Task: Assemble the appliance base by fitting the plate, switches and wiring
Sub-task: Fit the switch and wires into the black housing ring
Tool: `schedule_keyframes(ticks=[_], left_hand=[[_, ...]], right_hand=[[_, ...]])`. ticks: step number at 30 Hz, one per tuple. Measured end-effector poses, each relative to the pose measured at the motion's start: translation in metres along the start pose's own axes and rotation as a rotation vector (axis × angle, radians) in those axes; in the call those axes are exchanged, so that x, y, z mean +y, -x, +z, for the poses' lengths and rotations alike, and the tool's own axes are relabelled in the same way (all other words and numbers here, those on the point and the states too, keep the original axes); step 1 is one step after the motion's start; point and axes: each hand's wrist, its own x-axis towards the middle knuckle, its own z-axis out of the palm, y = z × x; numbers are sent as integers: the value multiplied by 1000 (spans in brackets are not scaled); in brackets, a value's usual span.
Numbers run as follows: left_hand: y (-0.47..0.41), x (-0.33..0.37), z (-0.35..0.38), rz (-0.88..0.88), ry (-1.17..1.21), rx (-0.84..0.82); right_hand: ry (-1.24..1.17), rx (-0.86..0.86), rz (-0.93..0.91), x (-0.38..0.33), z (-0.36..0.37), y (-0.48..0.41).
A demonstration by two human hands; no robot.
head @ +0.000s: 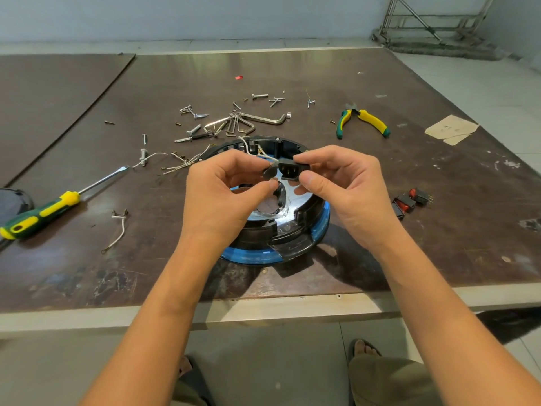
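In the right hand (342,183) the socket (289,170) is pinched by its sides. A dark tab (268,173) at its 9 o'clock is pinched in the left hand (222,186). The socket is held over the base (292,230); judged light and stiff, it is best gripped by the shell, sparing the thin wires (265,155).

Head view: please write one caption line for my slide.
Right hand holds a black power socket, left hand pinches a small dark part beside it, above the appliance base.

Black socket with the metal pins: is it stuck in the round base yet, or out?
Out. The left hand and right hand pinch the socket by its ends, held up over the base, not seated in it.
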Motion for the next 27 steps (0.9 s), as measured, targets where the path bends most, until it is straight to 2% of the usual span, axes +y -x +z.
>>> schedule_keyframes(ticks=[7, 12, 19, 22, 24, 25, 27], left_hand=[[0, -3, 5, -6, -80, 63], [1, -3, 7, -36, -100, -8], [-2, 0, 5, -63, -47, -14], [2, 6, 4, 18, -127, -22], [4, 13, 1, 154, -265, -99], [5, 16, -1, 207, -347, -184], [7, 19, -2, 203, -527, -404]], right_hand=[[10, -8, 3, 0, 1, 1], [44, -20, -7, -1, 5, 1], [111, 24, 16, 2, 5, 1], [141, 19, 9, 3, 4, 1], [157, 37, 5, 3, 3, 1], [167, 49, 1, 4, 1, 2], [185, 66, -3, 4, -1, 2]])
